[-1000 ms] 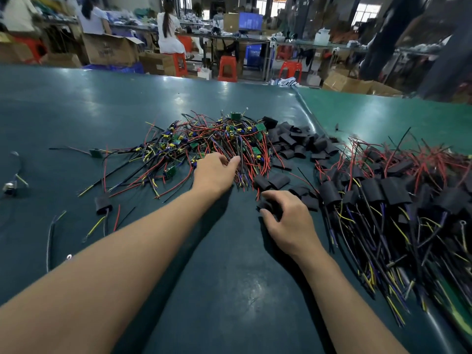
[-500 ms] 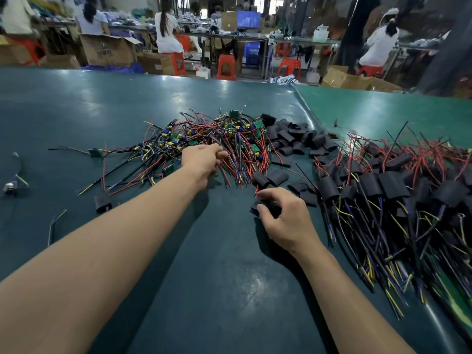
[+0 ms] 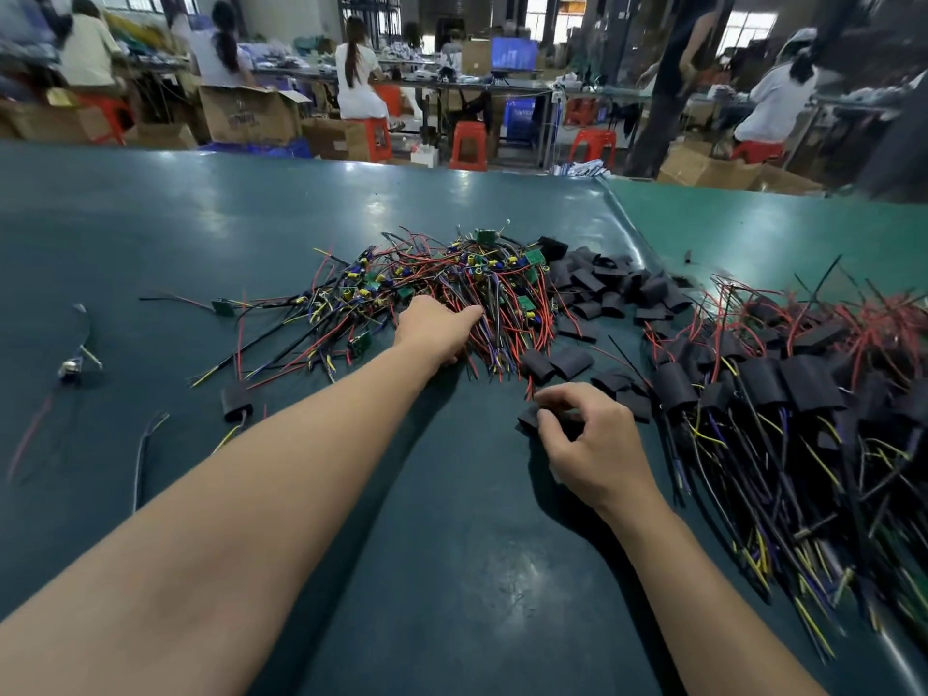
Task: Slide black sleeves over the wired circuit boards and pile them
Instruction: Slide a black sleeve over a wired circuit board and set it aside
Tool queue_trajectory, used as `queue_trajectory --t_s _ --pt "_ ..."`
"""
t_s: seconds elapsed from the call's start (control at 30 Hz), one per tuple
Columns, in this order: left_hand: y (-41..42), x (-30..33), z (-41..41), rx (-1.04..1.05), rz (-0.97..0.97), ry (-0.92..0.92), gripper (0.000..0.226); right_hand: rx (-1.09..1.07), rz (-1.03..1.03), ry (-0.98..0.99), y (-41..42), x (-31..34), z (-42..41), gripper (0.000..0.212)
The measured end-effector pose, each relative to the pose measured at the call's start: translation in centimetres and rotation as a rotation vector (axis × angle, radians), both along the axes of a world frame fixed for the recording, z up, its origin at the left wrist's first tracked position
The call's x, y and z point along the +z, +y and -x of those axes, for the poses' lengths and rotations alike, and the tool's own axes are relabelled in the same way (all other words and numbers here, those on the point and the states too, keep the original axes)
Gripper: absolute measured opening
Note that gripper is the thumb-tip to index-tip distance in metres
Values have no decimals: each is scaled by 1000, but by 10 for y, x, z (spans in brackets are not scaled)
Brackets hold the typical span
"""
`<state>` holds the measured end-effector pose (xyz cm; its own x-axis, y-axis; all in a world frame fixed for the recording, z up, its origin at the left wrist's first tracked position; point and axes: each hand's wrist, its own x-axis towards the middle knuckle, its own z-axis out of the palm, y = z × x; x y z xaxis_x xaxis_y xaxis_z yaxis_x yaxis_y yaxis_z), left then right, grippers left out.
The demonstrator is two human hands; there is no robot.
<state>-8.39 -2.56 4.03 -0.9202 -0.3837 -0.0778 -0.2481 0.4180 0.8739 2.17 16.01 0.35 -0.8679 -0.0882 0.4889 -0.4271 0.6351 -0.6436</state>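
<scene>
A tangle of bare wired circuit boards (image 3: 452,288) with red, black and yellow leads lies mid-table. My left hand (image 3: 434,331) reaches into its near edge, fingers curled among the wires; what it grips is hidden. Loose black sleeves (image 3: 602,288) lie scattered right of the tangle. My right hand (image 3: 587,434) pinches one black sleeve (image 3: 527,419) just above the table. A big pile of sleeved boards (image 3: 803,394) with trailing wires fills the right side.
The dark green table (image 3: 452,570) spreads towards me. One sleeved board (image 3: 236,401) and stray wires (image 3: 145,444) lie at the left, with a small metal part (image 3: 70,366) further left. People sit at benches beyond the far edge.
My left hand has moved left along the wire tangle and curled its fingers into it. The right hand stays in place holding the sleeve.
</scene>
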Motion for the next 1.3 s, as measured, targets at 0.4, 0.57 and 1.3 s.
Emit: queue_trajectory --t_s 0.4,0.57,1.3 --pt "2 -11 -3 275 -584 160 29 6 41 -55 2 0 2 12" --pt "3 11 -45 223 -459 416 29 -4 42 -76 1 2 1 15" --pt "38 -36 -137 -739 658 565 36 -15 836 -98 15 1 7 19"
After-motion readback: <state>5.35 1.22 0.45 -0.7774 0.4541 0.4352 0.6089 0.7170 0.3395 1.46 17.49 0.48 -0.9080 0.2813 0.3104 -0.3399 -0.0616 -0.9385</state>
